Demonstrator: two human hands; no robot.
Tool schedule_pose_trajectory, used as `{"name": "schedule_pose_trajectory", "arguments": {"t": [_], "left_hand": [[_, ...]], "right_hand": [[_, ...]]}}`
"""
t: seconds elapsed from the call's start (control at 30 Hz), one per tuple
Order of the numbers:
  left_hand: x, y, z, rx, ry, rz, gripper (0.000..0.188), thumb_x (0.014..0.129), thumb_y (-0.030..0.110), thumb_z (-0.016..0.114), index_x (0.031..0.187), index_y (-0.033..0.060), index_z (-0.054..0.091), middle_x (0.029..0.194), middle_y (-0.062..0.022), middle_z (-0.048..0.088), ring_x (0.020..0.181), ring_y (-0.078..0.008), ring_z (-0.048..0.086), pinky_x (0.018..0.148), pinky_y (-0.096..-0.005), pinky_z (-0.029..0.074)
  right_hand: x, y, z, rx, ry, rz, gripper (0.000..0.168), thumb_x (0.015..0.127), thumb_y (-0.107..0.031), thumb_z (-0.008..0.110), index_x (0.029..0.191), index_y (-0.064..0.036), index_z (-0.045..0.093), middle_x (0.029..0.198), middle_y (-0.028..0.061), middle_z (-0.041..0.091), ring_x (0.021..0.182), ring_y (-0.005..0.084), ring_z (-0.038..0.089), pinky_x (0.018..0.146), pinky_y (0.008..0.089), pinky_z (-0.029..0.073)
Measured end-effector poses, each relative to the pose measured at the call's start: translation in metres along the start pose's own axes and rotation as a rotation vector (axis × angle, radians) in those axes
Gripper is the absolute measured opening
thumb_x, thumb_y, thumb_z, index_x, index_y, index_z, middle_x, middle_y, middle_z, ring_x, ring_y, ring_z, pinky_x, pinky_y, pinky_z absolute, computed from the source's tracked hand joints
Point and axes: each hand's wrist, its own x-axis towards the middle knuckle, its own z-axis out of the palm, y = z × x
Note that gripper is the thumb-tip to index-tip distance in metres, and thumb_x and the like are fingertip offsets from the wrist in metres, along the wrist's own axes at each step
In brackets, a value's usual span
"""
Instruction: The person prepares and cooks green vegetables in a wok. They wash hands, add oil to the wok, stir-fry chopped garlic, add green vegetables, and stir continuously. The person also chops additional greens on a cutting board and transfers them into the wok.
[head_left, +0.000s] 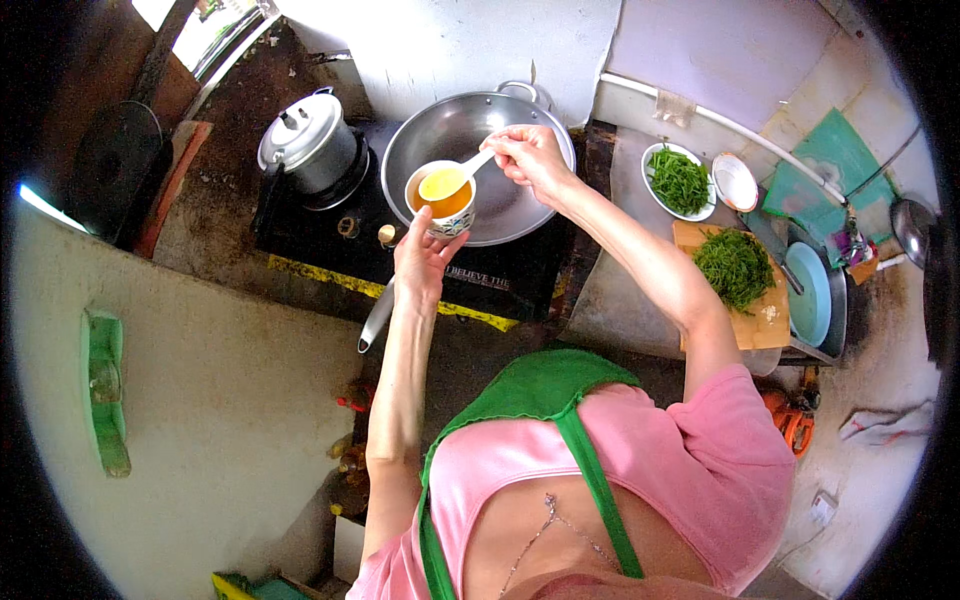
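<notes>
My left hand holds a patterned cup from below and the near side. Amber liquid, perhaps oil, fills much of the cup. A white spoon is gripped by its handle in my right hand. Its bowl, holding yellow liquid, is over the cup's mouth. Both cup and spoon are above the left part of a large steel wok, which sits on a black gas stove. The wok's long handle points toward me, partly hidden behind my left wrist.
A lidded pressure cooker stands on the left burner. To the right are a plate of cut greens, a small white bowl, and a wooden board bearing chopped greens. A cleaver lies beside a blue basin.
</notes>
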Motion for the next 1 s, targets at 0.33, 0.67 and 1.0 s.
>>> {"name": "schedule_pose_trajectory", "arguments": {"t": [0.33, 0.67, 1.0], "left_hand": [[-0.002, 0.007, 0.001, -0.023, 0.029, 0.025, 0.048, 0.085, 0.025, 0.065, 0.116, -0.0078, 0.048, 0.110, -0.0196, 0.059, 0.101, -0.0290, 0.060, 0.085, -0.0457, 0.054], [-0.020, 0.021, -0.022, 0.002, 0.074, 0.062, 0.048, 0.087, 0.026, 0.062, 0.120, -0.0062, 0.046, 0.114, -0.0188, 0.058, 0.104, -0.0288, 0.059, 0.089, -0.0458, 0.052], [-0.068, 0.008, -0.040, -0.019, 0.092, 0.044, 0.042, 0.090, 0.024, 0.058, 0.119, -0.0035, 0.048, 0.114, -0.0168, 0.059, 0.105, -0.0280, 0.059, 0.091, -0.0478, 0.050]], "right_hand": [[0.025, -0.021, -0.009, 0.037, 0.025, -0.022, 0.011, 0.084, -0.005, 0.058, 0.079, 0.000, 0.066, 0.058, 0.0006, 0.054, 0.040, 0.0030, 0.039, 0.033, 0.0176, 0.024], [0.067, 0.062, -0.060, -0.170, 0.191, -0.032, 0.015, 0.082, -0.006, 0.059, 0.068, 0.001, 0.063, 0.055, 0.0041, 0.056, 0.041, 0.0078, 0.047, 0.034, 0.0220, 0.032], [0.051, 0.040, -0.047, -1.110, 0.136, -0.680, 0.014, 0.086, -0.012, 0.054, 0.086, -0.003, 0.064, 0.081, 0.0142, 0.064, 0.079, 0.0313, 0.063, 0.070, 0.0384, 0.049]]}}
